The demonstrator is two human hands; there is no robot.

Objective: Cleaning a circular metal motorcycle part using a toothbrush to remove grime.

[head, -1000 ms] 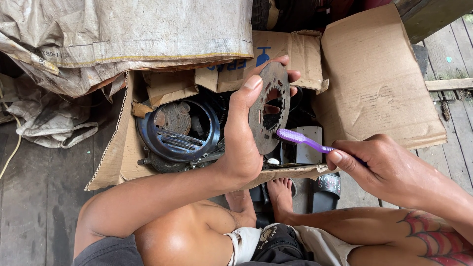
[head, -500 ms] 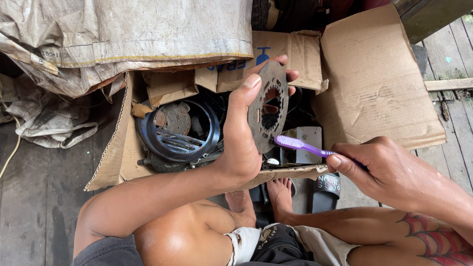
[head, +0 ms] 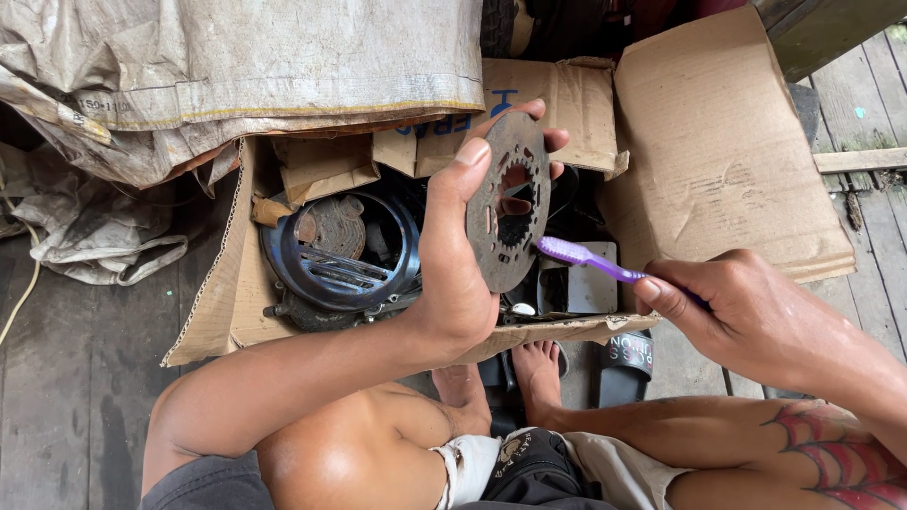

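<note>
A: How do we hold the left hand (head: pixel 453 283)?

B: We raise it from the forearm, wrist bent back, thumb stretched up along the near rim of the round metal disc (head: pixel 508 210). Our fingertips curl over its far edge, so that grip is clamped on the disc, held upright over the cardboard box (head: pixel 222 302).

A: And the right hand (head: pixel 746 307)?

B: It comes in from the right, knuckles up. Its grip is closed around the handle of the purple toothbrush (head: pixel 590 260), whose bristled head touches the disc's face near its lower edge.

A: What lies below?

B: A dark round housing (head: pixel 340 250) sits in the box, and our bare feet (head: pixel 539 373) rest just beside it.
</note>
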